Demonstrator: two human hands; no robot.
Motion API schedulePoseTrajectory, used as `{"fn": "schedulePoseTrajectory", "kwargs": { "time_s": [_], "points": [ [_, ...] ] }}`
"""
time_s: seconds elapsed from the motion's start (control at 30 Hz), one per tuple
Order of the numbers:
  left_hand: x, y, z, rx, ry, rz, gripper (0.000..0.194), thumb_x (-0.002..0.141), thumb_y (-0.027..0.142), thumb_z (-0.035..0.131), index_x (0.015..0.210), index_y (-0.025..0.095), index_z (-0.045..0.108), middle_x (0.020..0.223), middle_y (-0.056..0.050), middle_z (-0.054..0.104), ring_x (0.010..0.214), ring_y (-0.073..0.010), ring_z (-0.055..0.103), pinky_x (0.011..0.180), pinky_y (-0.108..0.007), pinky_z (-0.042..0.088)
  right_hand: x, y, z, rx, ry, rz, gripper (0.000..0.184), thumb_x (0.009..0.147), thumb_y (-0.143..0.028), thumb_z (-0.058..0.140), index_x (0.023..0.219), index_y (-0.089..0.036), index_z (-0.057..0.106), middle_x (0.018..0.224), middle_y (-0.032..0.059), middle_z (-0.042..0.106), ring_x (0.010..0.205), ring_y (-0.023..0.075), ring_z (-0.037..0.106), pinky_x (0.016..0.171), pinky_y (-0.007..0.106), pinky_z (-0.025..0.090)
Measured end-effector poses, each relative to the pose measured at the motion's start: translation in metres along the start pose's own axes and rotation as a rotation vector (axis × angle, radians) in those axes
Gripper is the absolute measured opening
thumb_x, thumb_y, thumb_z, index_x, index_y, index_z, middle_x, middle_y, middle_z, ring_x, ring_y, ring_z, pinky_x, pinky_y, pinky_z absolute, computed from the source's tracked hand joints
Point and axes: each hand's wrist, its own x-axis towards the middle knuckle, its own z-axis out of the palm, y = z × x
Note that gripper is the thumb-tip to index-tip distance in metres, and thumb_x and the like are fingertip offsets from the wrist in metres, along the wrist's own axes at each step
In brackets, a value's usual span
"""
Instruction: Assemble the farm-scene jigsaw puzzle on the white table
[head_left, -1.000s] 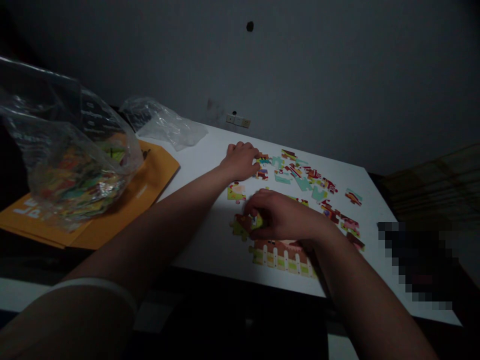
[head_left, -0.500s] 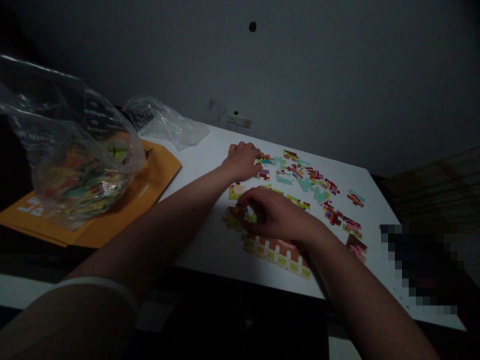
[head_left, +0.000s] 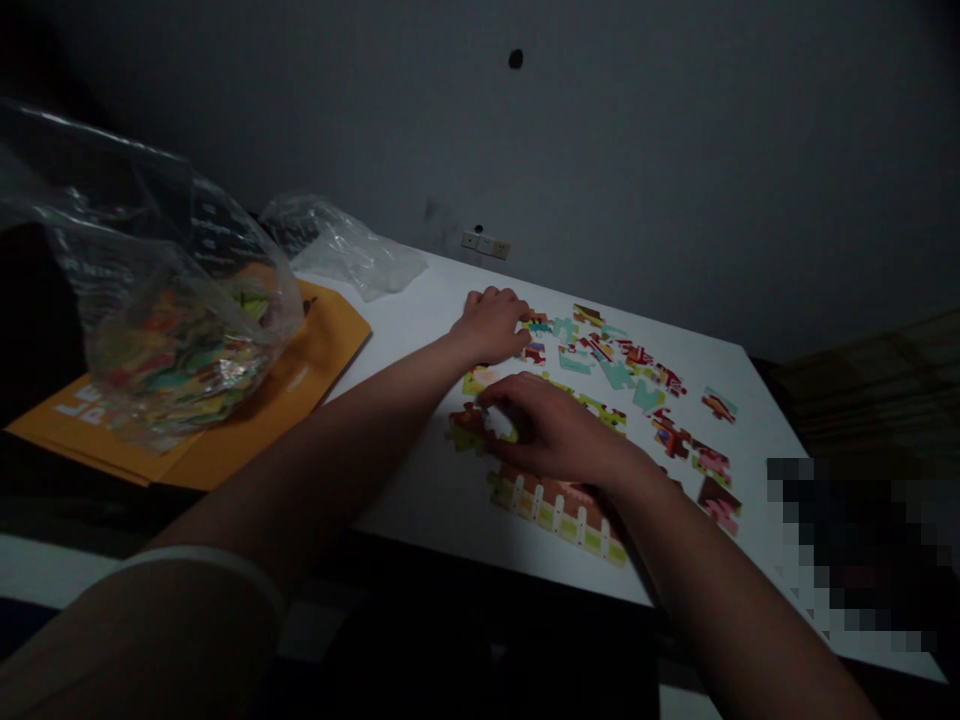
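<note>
My left hand (head_left: 491, 325) lies on the white table, palm down with fingers spread, its fingertips beside colourful jigsaw pieces (head_left: 534, 352). Nearer to me, my right hand (head_left: 551, 425) curves its thumb and fingers at the edge of a brown-and-green puzzle piece (head_left: 466, 428), which rests on the table. Its fingertips touch that piece; the exact grip is partly hidden. Below the right hand is a joined puzzle strip (head_left: 559, 515) with a white fence. A yellow-green piece (head_left: 478, 380) lies between the hands.
More loose pieces (head_left: 615, 372) spread to the right across the table (head_left: 420, 500). At left, a clear plastic bag of pieces (head_left: 187, 370) sits on an orange envelope-like packet (head_left: 330, 350). A crumpled plastic bag (head_left: 360, 260) lies behind, near the wall socket (head_left: 486, 244).
The brown-and-green piece has shifted slightly left and turned a little at my right fingertips. My left hand stays in place. The whole view has moved slightly.
</note>
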Motion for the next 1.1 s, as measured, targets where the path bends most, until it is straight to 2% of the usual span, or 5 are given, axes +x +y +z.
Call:
{"fn": "schedulePoseTrajectory", "kwargs": {
  "time_s": [0.57,0.73,0.9,1.0,1.1],
  "points": [
    [-0.001,-0.002,0.001,0.009,0.010,0.014,0.041,0.101,0.039,0.064,0.137,0.025,0.079,0.147,-0.015,0.069,0.139,-0.0388,0.054,0.120,-0.056,0.037,0.002,-0.003,0.002,0.027,0.018,0.041,0.027,0.095,-0.029,0.083,0.120,-0.029,0.072,0.119,0.0070,0.079,0.108,0.0265,0.071,0.095,0.042,0.054],
    [0.000,-0.003,0.000,-0.027,0.009,-0.023,0.045,0.099,0.019,0.056,0.135,0.028,0.080,0.147,-0.012,0.071,0.139,-0.0355,0.056,0.120,-0.055,0.038,0.005,-0.012,-0.001,0.146,-0.020,0.042,0.022,0.094,-0.022,0.080,0.113,-0.028,0.071,0.119,0.0059,0.078,0.106,0.0240,0.071,0.095,0.040,0.055],
    [0.004,-0.007,-0.001,-0.140,0.057,-0.094,0.051,0.096,0.007,0.048,0.128,0.027,0.082,0.143,-0.009,0.075,0.137,-0.0324,0.062,0.120,-0.055,0.043,0.004,-0.013,-0.002,0.236,-0.020,0.065,0.021,0.091,-0.023,0.081,0.109,-0.027,0.073,0.108,0.0039,0.076,0.096,0.0211,0.069,0.087,0.036,0.056],
    [0.009,-0.013,-0.001,-0.291,0.119,-0.139,0.049,0.093,0.005,0.048,0.121,0.024,0.084,0.137,-0.009,0.079,0.133,-0.0276,0.067,0.120,-0.047,0.047,0.002,-0.009,-0.004,0.309,-0.015,0.044,0.019,0.092,-0.029,0.080,0.110,-0.027,0.075,0.107,0.0042,0.076,0.096,0.0209,0.070,0.086,0.037,0.057],
    [0.015,-0.019,0.001,-0.471,0.189,-0.182,0.046,0.091,0.004,0.049,0.112,0.023,0.085,0.130,-0.008,0.082,0.126,-0.0235,0.072,0.119,-0.040,0.051,0.003,0.004,-0.006,0.406,0.114,0.121,0.026,0.093,-0.038,0.080,0.116,-0.027,0.075,0.104,0.0050,0.076,0.091,0.0214,0.070,0.081,0.038,0.058]
  ]
}}
